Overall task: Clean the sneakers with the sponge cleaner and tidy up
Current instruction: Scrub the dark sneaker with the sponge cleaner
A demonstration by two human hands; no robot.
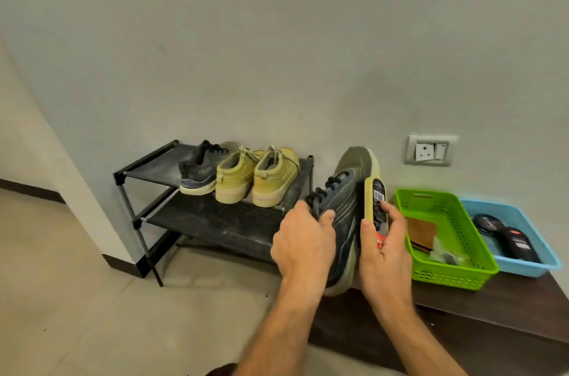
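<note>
The right hand grips the sponge cleaner, pressed against the sole edge of a grey sneaker that the left hand clasps at the laces, heel on the table. A green basket sits just beside.

a shoe rack stands against the wall at left, three shoes on its top shelf. right of it, on a low bench, sit two baskets side by side, the right one holding what may be bottles.
</note>
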